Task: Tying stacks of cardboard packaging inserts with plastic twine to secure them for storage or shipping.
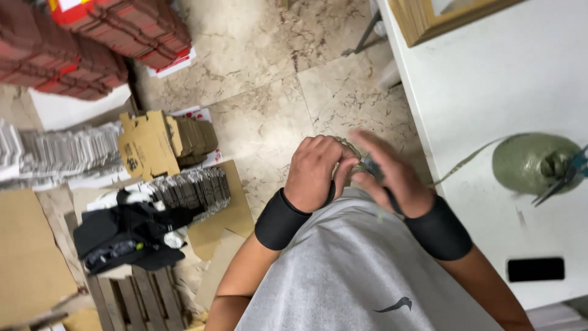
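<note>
Two hands work a strand of green twine [358, 156] at waist height: left hand [315, 171] pinches it, blurred right hand [389, 175] apparently grips it too, beside a white table [490, 79].

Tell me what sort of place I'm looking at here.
Probably a packing or storage workroom: stacks of flattened cardboard boxes lie on the marble floor, a wooden pallet sits below them, and a ball of green twine rests on the white table.

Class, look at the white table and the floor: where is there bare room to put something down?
Bare: white table between wooden frame and green twine ball; marble floor ahead of the hands. Crowded: cardboard stacks at left.
</note>
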